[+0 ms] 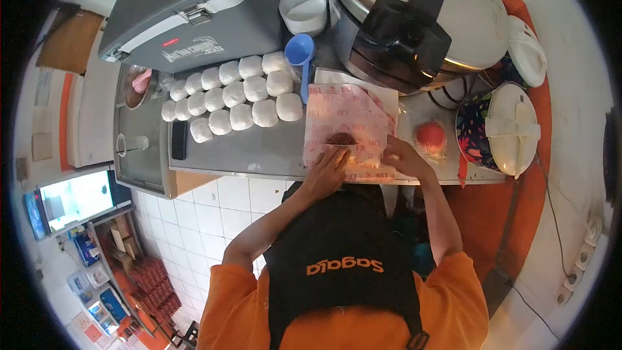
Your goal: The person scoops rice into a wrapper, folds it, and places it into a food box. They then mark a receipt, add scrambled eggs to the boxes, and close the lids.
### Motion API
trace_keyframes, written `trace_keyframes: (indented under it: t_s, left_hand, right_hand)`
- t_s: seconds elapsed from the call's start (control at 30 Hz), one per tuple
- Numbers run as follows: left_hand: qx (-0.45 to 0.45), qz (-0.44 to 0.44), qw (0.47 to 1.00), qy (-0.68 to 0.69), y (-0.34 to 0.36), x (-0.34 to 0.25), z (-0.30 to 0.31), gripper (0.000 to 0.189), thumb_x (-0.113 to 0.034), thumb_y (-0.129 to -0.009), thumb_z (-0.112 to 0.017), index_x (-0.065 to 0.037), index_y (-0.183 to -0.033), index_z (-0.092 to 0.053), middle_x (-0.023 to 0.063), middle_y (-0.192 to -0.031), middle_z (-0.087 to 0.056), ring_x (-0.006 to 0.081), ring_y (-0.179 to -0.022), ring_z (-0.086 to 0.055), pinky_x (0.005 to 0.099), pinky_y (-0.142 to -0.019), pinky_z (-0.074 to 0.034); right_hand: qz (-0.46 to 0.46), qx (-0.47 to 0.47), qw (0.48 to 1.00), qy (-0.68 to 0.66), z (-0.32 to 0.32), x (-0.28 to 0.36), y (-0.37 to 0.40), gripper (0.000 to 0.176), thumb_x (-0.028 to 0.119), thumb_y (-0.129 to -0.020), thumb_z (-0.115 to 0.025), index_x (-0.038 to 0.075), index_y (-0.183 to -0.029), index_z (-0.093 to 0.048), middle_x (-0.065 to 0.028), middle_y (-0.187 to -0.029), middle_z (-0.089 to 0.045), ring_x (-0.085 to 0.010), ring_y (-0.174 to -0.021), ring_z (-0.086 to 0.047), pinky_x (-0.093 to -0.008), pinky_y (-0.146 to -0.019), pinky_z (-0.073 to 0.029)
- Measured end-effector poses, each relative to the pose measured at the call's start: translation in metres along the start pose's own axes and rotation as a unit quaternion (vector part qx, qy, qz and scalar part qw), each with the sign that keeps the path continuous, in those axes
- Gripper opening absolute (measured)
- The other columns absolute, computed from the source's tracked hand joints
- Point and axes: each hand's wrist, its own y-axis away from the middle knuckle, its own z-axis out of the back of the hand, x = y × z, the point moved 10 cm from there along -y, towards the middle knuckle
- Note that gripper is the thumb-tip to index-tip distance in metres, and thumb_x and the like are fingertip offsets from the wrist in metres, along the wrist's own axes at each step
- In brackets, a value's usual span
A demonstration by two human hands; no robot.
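Printed wrapping paper (324,113) lies on the counter in front of me, patterned with red lettering. A dark brown mound of food (341,139) shows on it, its near part covered by a fold and my fingers. My left hand (327,170) is closed on the paper's near edge, right beside the food. At the paper's right side, my right hand (403,157) has its fingers curled on the edge, gripping it. A red round item in clear plastic (431,137) sits just right of that hand.
Rows of white wrapped bundles (234,94) stand to the left, with a blue scoop (300,52) beside them. Behind are a grey cool box (181,19), a white cup (303,11) and a large rice cooker (414,32). A floral lidded pot (495,128) stands at right; a phone (179,140) lies left.
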Motion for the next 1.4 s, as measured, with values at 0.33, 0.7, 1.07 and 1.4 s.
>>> trace_keyframes:
  t_s: [0.33,0.7,1.07,1.4]
  left_hand:
    - [-0.113,0.087,0.982,0.127,-0.023,0.046,0.005,0.057,-0.032,-0.092,-0.075,-0.006,-0.140,-0.059,0.0125,-0.149,-0.054,0.0349,-0.142,-0.049,0.0580,-0.112,-0.045]
    - [0.140,-0.221,0.954,-0.143,-0.006,0.044,0.004,0.044,-0.032,-0.083,-0.078,-0.017,-0.123,-0.072,0.0045,-0.131,-0.067,0.0284,-0.136,-0.057,0.0494,-0.111,-0.050]
    - [-0.017,-0.151,0.988,0.015,0.001,0.059,0.027,0.024,-0.015,-0.081,-0.079,-0.007,-0.103,-0.073,0.0093,-0.119,-0.070,0.0296,-0.118,-0.065,0.0422,-0.094,-0.058]
    - [0.050,0.154,0.985,0.052,-0.031,0.091,0.004,0.022,-0.011,-0.091,-0.063,-0.004,-0.110,-0.070,0.0198,-0.111,-0.066,0.0392,-0.103,-0.063,0.0484,-0.089,-0.052]
  right_hand:
    - [-0.011,-0.135,0.990,0.029,0.006,0.065,-0.087,0.045,0.020,-0.079,-0.084,0.009,-0.121,-0.075,-0.0123,-0.107,-0.073,-0.0295,-0.099,-0.071,-0.0436,-0.091,-0.058]
    - [-0.088,0.008,0.965,-0.246,-0.050,-0.045,0.013,0.036,0.010,-0.079,-0.074,0.008,-0.115,-0.071,-0.0065,-0.118,-0.071,-0.0279,-0.127,-0.063,-0.0416,-0.111,-0.051]
    - [0.179,0.009,0.913,0.365,-0.063,0.042,-0.007,0.041,0.022,-0.091,-0.070,0.012,-0.130,-0.066,-0.0057,-0.122,-0.070,-0.0300,-0.114,-0.067,-0.0475,-0.097,-0.054]
    - [-0.180,-0.112,0.933,0.290,-0.061,0.018,-0.029,0.018,0.017,-0.095,-0.062,0.015,-0.105,-0.076,-0.0147,-0.127,-0.067,-0.0336,-0.089,-0.074,-0.0529,-0.076,-0.059]
